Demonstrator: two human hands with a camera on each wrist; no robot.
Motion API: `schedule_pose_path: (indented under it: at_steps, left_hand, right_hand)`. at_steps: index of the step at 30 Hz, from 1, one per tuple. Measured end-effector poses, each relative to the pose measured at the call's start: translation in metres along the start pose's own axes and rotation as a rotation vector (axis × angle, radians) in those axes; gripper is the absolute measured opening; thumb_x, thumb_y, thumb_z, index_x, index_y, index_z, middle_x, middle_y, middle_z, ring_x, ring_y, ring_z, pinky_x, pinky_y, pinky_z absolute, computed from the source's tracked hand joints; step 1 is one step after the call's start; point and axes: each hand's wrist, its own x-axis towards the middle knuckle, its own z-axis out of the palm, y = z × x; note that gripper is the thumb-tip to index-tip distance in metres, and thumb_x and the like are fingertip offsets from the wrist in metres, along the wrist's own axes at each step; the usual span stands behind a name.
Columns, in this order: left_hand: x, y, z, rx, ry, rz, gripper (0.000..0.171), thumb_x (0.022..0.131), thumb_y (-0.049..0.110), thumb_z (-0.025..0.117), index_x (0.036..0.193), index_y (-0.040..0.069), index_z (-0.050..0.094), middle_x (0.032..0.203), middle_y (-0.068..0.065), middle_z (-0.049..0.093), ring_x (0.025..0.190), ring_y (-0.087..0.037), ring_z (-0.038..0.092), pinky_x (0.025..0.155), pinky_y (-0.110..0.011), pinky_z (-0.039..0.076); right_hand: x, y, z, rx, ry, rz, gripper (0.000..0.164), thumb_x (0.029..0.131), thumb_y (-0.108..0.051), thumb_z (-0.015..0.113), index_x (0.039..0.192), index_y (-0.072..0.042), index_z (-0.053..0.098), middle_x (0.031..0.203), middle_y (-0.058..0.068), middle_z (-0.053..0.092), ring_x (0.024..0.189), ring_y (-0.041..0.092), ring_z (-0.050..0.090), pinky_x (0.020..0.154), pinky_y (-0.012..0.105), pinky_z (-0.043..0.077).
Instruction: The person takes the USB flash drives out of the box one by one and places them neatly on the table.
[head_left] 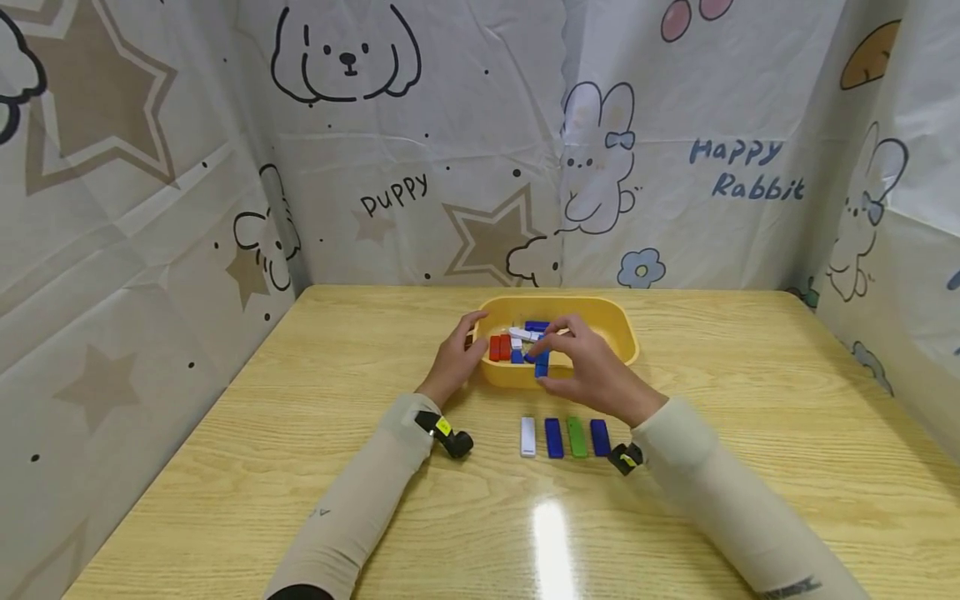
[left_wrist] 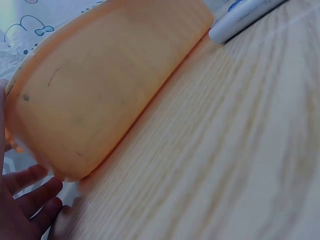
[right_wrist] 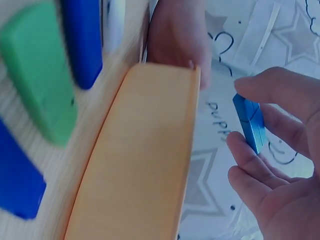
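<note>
A yellow plastic bin [head_left: 600, 310] stands on the table with red blocks [head_left: 499, 347], white blocks [head_left: 523, 335] and blue blocks [head_left: 537, 326] inside, mostly toward its left. At the bin's left end my left hand [head_left: 459, 360] grips it, thumb at the rim and fingers around the outer wall. Over the front rim, my right hand [head_left: 592, 367] pinches a bright blue block [right_wrist: 250, 121] between thumb and fingers. That block has thin seam lines across it and stands above the rim in the right wrist view.
In front of the bin lies a spaced row: a white block [head_left: 528, 437], a dark blue block [head_left: 553, 438], a green block [head_left: 576, 437] and another dark blue block [head_left: 600, 437]. Printed cloth [head_left: 450, 125] hangs behind and along both sides of the wooden table [head_left: 360, 333].
</note>
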Motion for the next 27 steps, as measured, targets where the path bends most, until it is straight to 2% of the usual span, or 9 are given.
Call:
schedule_pose_path:
  at_steps: [7,12,20,27]
  left_hand:
    - [0.000,-0.002,-0.001,-0.002,0.000,0.018,0.047,0.096,0.018,0.048,0.142,0.023,0.043,0.149,-0.006,0.040,0.130,-0.028,0.043,0.107,-0.044,0.037]
    - [0.001,-0.002,-0.001,-0.007,0.005,0.023,0.046,0.096,0.017,0.049,0.142,0.023,0.043,0.148,-0.007,0.040,0.128,-0.028,0.045,0.106,-0.044,0.038]
    - [0.000,0.000,0.000,-0.008,-0.004,0.002,0.046,0.097,0.019,0.047,0.142,0.025,0.042,0.150,-0.006,0.038,0.130,-0.027,0.044,0.107,-0.043,0.037]
    - [0.000,0.000,0.000,-0.008,-0.012,-0.009,0.046,0.097,0.020,0.046,0.142,0.025,0.040,0.151,-0.004,0.036,0.132,-0.028,0.041,0.108,-0.044,0.036]
  right_hand:
    - [-0.001,-0.019,0.010,0.006,-0.103,-0.079,0.044,0.078,-0.020,0.080,0.116,-0.009,0.063,0.113,0.004,0.056,0.096,0.018,0.060,0.084,0.030,0.053]
    - [-0.001,-0.031,0.019,0.000,-0.205,-0.061,0.056,0.079,-0.027,0.079,0.125,-0.005,0.058,0.116,0.004,0.061,0.099,0.017,0.060,0.089,0.030,0.051]
    - [-0.005,-0.033,0.037,-0.066,-0.275,-0.129,0.050,0.078,-0.032,0.079,0.117,-0.003,0.065,0.108,0.004,0.063,0.095,0.020,0.061,0.087,0.031,0.050]
    - [-0.008,-0.033,0.045,-0.071,-0.342,-0.089,0.048,0.079,-0.035,0.078,0.117,-0.008,0.066,0.111,0.002,0.065,0.099,0.018,0.060,0.091,0.032,0.049]
